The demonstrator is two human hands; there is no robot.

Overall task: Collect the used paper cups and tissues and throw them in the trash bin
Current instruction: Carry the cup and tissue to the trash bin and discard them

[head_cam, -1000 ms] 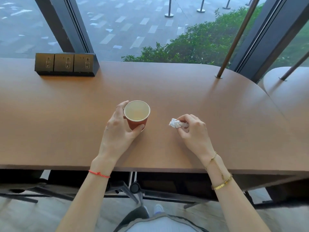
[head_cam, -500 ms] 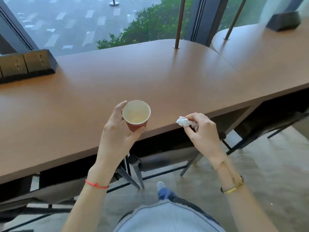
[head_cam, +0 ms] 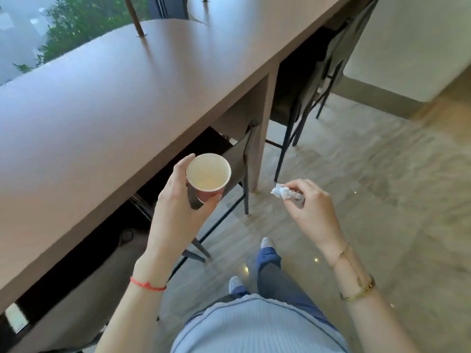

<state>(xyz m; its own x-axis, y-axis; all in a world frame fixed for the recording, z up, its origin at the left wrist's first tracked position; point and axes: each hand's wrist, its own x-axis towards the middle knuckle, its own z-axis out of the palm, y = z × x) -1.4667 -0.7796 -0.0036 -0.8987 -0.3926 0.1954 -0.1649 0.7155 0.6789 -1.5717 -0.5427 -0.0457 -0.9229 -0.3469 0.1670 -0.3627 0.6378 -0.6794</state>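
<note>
The cup is a red paper one with a pale inside, upright, its mouth open to the camera. It hangs in the air just off the counter's near edge, clear of the top. The left hand holds it from its 9 o'clock side: the thumb curls round the wall at the cup's 5 o'clock, and the fingers wrap the far side, one fingertip showing at the rim near 10 o'clock. A thin red cord circles the left wrist.

At 3 o'clock from the cup, well apart from it, is the tissue, a small white crumpled wad. The right hand pinches it between thumb and bent fingers, so that most of the wad sticks out toward 9 o'clock. It too is held in the air, over the floor. Gold bracelets sit on the right wrist.

The counter is a long brown top that fills the frame from 7 o'clock up to 1 o'clock of the cup. A slanted rod meets its surface near the far edge, at 11 o'clock. Beyond that edge there is glass, with green shrubs outside.

Under the counter, dark stools on thin black legs are tucked in, one directly behind the cup and another further along at 1 o'clock.

The floor is glossy, pale stone-patterned tile, spreading from 2 to 5 o'clock. At 6 o'clock the person's light ribbed top, dark trousers and pale shoes are in view.
</note>
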